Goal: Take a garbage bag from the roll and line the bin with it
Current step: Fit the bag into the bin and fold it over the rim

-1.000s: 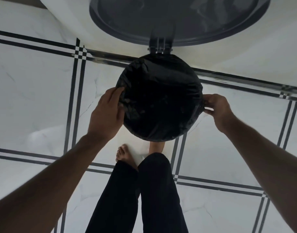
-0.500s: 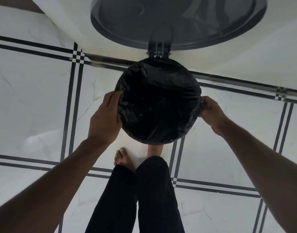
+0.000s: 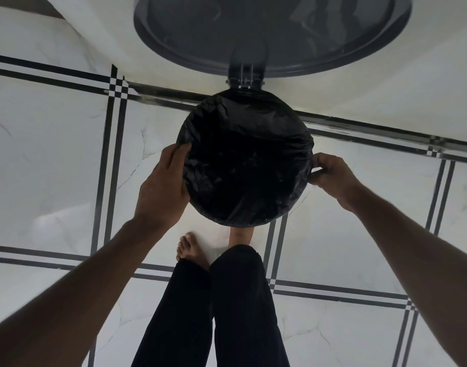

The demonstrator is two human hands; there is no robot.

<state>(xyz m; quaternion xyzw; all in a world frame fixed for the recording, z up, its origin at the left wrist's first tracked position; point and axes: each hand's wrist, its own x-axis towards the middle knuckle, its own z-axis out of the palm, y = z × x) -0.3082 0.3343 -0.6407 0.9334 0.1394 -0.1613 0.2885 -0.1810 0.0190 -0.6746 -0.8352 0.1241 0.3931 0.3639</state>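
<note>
A round pedal bin stands on the floor below me, its mouth covered by a black garbage bag [image 3: 243, 160] folded over the rim. The bin's dark grey lid [image 3: 272, 30] is swung up and open behind it on its hinge [image 3: 245, 78]. My left hand [image 3: 162, 186] lies against the left side of the rim, fingers curled over the bag's edge. My right hand [image 3: 330, 172] pinches the bag's edge at the right side of the rim. The roll is not in view.
White marble floor tiles [image 3: 47, 154] with black stripe borders surround the bin. A white wall [image 3: 399, 96] rises just behind it. My bare left foot [image 3: 191, 250] and black trouser legs [image 3: 227, 313] stand right before the bin; my right foot sits under its front edge.
Both hands stay on the bag's edge at the rim; the left has slid slightly down the side, the right has closed into a tighter pinch. The view shifted a little.
</note>
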